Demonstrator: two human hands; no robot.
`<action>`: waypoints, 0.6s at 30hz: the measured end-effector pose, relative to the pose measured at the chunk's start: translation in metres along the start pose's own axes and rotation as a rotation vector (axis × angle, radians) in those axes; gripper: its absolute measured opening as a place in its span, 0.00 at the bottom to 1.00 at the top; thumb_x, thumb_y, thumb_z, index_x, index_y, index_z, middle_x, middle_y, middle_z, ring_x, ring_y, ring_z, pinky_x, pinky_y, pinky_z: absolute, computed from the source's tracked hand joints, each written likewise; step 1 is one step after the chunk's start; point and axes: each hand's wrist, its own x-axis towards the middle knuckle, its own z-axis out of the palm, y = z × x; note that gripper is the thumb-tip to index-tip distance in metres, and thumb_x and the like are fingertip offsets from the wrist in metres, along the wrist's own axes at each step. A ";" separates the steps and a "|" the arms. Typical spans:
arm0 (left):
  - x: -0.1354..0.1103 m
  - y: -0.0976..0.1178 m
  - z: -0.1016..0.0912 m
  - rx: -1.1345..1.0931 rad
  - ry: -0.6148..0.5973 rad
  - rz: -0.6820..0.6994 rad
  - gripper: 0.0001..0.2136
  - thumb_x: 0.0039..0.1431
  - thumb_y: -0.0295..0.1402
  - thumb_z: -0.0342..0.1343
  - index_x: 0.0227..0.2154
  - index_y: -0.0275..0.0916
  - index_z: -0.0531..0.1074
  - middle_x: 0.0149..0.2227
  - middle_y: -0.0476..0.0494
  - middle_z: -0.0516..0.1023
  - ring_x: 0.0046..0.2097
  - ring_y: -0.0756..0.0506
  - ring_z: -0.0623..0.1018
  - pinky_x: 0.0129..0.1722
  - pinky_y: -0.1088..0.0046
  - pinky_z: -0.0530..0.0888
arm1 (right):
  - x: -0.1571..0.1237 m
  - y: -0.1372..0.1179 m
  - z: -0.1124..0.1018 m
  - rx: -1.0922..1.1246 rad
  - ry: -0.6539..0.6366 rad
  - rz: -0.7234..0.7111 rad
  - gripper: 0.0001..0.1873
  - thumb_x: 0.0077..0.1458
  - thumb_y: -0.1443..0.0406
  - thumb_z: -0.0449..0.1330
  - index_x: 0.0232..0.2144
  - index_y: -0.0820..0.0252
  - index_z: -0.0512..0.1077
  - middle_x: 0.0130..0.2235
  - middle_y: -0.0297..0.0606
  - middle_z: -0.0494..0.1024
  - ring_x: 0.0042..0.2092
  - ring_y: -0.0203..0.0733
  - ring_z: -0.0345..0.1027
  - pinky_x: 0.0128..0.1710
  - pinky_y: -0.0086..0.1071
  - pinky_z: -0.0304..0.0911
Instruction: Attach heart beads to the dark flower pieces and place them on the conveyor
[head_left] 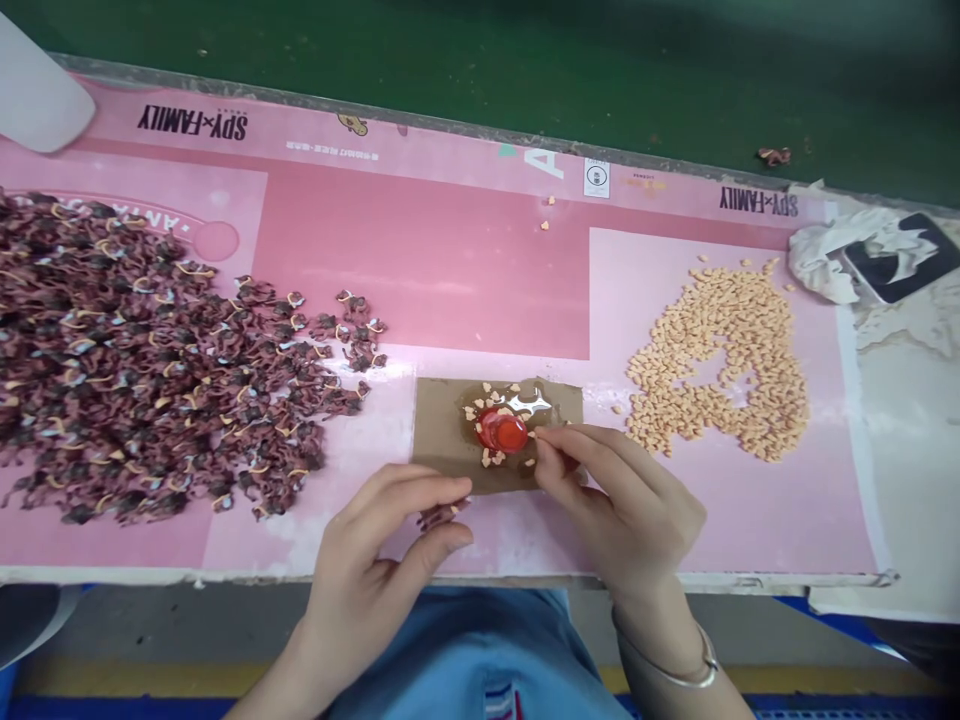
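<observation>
My left hand [375,545] holds a small dark-brown figure [439,515] between thumb and fingers, in front of the brown card. My right hand [630,500] is pinched at the right edge of a red round cap [512,435], with a tiny beige piece [532,434] at its fingertips. The cap sits in a shiny wet patch on the brown card [435,440]. Several beige bits [487,458] lie around the cap. Whether the right fingertips touch the cap, I cannot tell.
A large heap of similar brown figures [165,370] covers the left side of the pink printed sheet [420,260]. To the right lies a pile of beige pieces [772,400]. Crumpled white tissue [825,260] and a black-lined tray [904,265] are at the far right.
</observation>
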 end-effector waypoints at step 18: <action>-0.008 0.012 0.016 -0.563 0.234 -0.491 0.14 0.54 0.42 0.74 0.44 0.51 0.85 0.30 0.52 0.80 0.32 0.52 0.81 0.38 0.82 0.81 | 0.003 -0.020 -0.018 0.156 -0.024 0.076 0.08 0.63 0.75 0.62 0.36 0.56 0.75 0.29 0.30 0.83 0.29 0.31 0.78 0.35 0.21 0.75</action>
